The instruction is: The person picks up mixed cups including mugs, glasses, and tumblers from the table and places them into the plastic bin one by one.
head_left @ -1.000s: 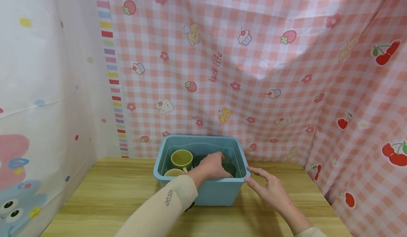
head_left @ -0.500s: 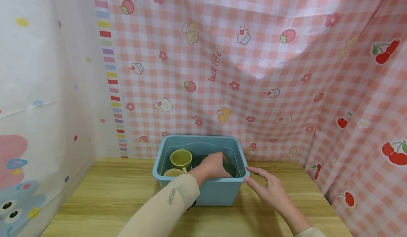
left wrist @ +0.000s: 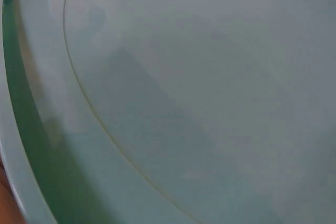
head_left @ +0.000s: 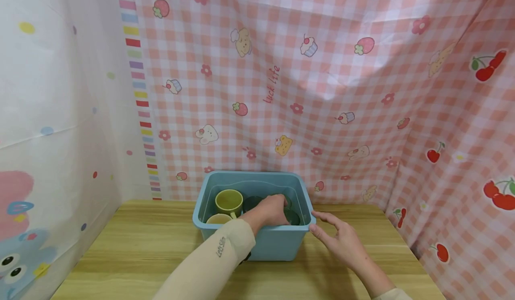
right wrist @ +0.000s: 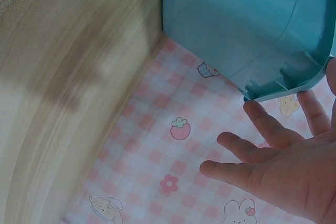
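A light blue plastic bin (head_left: 277,243) stands on the table. My left hand (head_left: 273,209) reaches down into its right half, among dark green round things (head_left: 292,217). The fingertips are hidden by the hand and the bin's front wall, so I cannot tell what they hold. Left of that hand are an olive green mug (head_left: 230,201) with its handle toward the front and a pale yellow cup (head_left: 219,219), partly covered by the sleeve. My right hand (head_left: 342,237) has its fingers spread, thumb and fingertips at the bin's right rim. The right wrist view shows the same hand (right wrist: 283,169) under the rim.
The wooden table (head_left: 145,246) extends on both sides of the bin and in front of it. A pink checked cloth (head_left: 257,90) hangs right behind the bin. Another patterned cloth hangs at the right, and a white one (head_left: 80,112) at the left.
My left hand has shifted slightly inside the bin, its thumb side drawing in and leaving more of the front dark green thing visible. The right hand and the bin stay put.
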A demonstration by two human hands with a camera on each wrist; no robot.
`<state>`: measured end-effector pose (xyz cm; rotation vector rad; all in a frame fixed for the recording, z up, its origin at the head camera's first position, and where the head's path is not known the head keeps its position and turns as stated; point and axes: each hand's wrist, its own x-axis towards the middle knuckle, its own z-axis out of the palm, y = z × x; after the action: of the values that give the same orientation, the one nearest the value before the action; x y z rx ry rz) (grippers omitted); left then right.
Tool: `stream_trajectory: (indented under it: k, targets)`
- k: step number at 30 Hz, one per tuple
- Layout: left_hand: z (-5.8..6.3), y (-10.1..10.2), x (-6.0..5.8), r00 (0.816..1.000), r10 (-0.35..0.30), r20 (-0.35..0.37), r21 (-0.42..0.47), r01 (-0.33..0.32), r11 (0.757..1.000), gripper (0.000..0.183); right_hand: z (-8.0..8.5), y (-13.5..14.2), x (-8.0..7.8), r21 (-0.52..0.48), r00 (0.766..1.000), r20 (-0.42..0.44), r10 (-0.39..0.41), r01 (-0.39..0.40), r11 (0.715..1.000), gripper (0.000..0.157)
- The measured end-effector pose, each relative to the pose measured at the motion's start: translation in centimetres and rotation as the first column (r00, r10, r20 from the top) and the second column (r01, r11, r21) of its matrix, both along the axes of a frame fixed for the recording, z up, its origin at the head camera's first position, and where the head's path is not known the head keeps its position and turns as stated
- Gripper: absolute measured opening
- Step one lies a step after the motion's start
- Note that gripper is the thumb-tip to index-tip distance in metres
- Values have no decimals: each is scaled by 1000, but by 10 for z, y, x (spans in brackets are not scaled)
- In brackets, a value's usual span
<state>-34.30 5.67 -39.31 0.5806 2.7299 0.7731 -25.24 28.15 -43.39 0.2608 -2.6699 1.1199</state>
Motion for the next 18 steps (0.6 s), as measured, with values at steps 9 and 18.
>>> stream_trajectory:
  k: [9, 18]
  targets:
    - [-38, 6, -41, 998, -64, -22, -71, 62, 996, 59, -1, 1, 0, 5, 1000, -2, 2, -2, 1000, 48]
    - [-124, 14, -122, 996, -91, -11, -75, 90, 993, 65, 1, 1, 0, 0, 1000, 6, 8, -8, 1000, 47]
